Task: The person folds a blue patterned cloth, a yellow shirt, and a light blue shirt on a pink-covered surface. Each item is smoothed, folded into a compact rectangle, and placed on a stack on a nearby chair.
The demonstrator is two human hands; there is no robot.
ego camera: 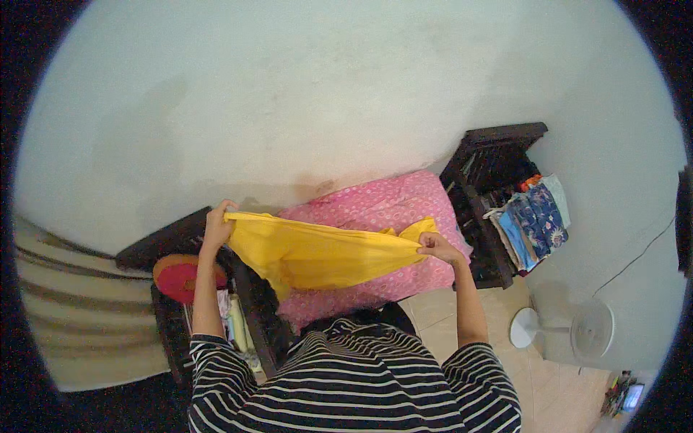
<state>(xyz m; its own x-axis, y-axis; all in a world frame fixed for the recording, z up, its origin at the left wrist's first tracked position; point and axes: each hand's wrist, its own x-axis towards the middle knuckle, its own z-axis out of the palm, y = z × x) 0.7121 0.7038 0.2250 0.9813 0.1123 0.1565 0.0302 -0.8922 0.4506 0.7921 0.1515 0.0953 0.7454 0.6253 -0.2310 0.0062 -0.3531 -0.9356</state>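
Between my hands a yellow cloth (325, 254), perhaps a garment, is stretched sideways in front of me. My left hand (219, 222) grips its upper left corner. At the right end my right hand (439, 249) pinches the edge between thumb and fingers, and a loose fold of the cloth rises just behind it. The lower left part of the cloth hangs down. Beneath and behind it lies a pink patterned cloth (400, 200), spread over a surface whose own top is hidden.
A dark wooden frame (482, 233) on the right carries folded clothes (536, 222). To the left, a red round object with an orange rim (181, 279) rests on another dark frame (265, 319). A white pedestal fan (593, 329) stands right, near a cable. Beige curtains (81, 308) hang far left.
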